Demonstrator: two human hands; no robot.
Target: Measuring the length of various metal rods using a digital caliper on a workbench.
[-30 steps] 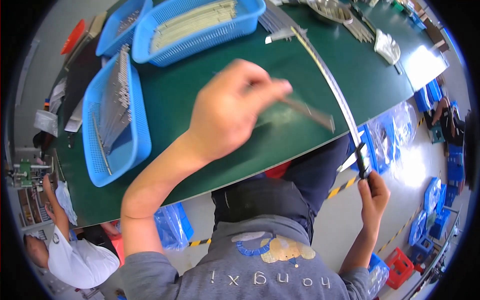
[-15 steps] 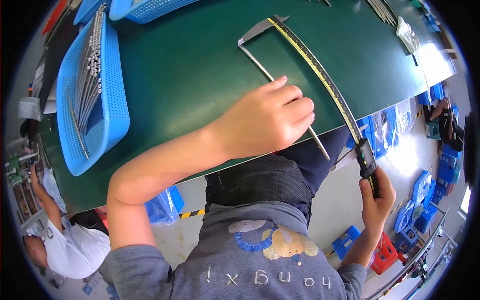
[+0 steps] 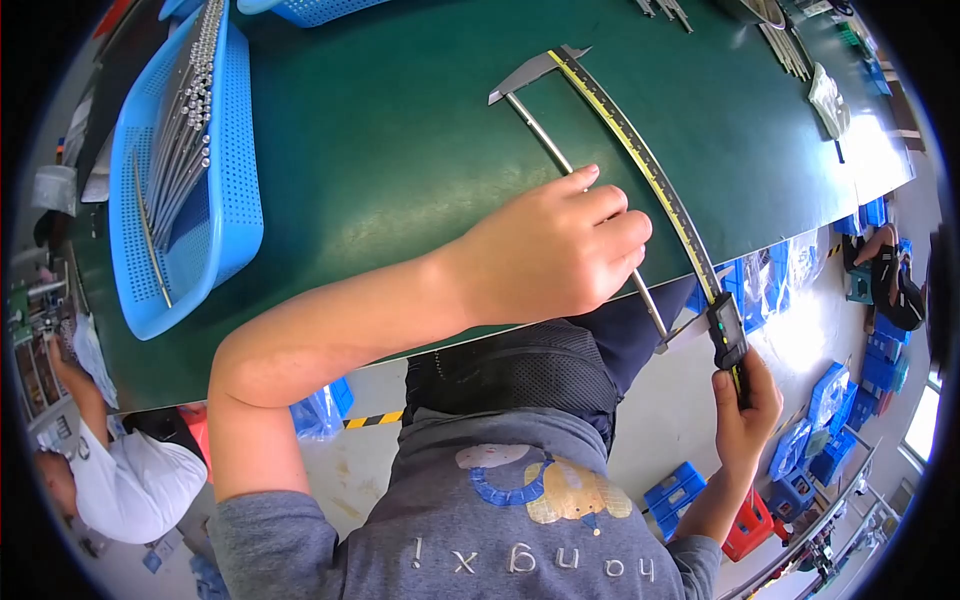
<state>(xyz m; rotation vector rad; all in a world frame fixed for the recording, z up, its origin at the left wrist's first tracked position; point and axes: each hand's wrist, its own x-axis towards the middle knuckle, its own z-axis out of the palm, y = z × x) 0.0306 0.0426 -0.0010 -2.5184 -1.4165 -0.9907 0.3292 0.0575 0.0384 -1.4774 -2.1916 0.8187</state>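
My left hand is closed around the middle of a thin metal rod, which slants from the green table past its near edge. A long digital caliper with a black and yellow scale lies alongside. Its fixed jaw is at the rod's far end, and the sliding jaw appears to meet the near end. My right hand grips the caliper's near end, just below the black display slider, which hangs beyond the table edge.
At the left, a blue perforated basket holds many ball-ended metal rods. More rods and a clear plastic bag lie at the table's far right. The green table's near edge crosses above my lap. A person in white is at the lower left.
The caliper's slider has come a little closer to the fixed jaw, and the sliding jaw now reaches the rod's near end. Both hands keep their grips; the whole view has shifted slightly.
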